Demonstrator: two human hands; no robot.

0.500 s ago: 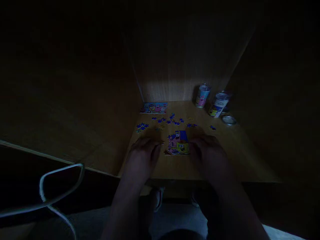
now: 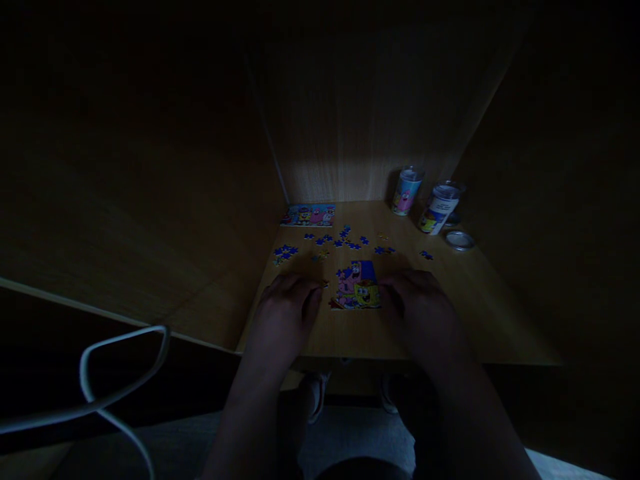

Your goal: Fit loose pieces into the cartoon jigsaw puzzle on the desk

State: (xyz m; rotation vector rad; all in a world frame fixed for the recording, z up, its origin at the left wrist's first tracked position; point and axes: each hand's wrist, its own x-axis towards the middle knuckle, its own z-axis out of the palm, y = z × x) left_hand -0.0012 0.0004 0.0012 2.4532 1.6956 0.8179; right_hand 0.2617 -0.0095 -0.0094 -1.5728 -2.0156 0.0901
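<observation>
A partly assembled jigsaw puzzle (image 2: pixel 360 287) with pink and yellow cartoon figures on blue lies flat between my hands. My left hand (image 2: pixel 287 303) is on its left side, with thumb and index finger pinched on a small puzzle piece (image 2: pixel 326 285), held just short of the puzzle's left edge. At the right edge, my right hand (image 2: pixel 417 300) rests with bent fingers, the fingertips touching the puzzle's border. Loose blue puzzle pieces (image 2: pixel 285 252) lie in a cluster beyond my left hand, and several more blue pieces (image 2: pixel 345 241) are scattered behind the puzzle.
A picture card (image 2: pixel 307 215) lies at the back left. Two printed cans (image 2: pixel 406 193) stand at the back right, near a round metal lid (image 2: pixel 459 240). Wooden walls (image 2: pixel 330 160) enclose the tabletop. A white cable (image 2: pixel 120 337) loops at lower left. It is dark.
The picture is slightly brighter and the view has shifted a little. Both hands, the puzzle and the loose pieces stay practically where they were.
</observation>
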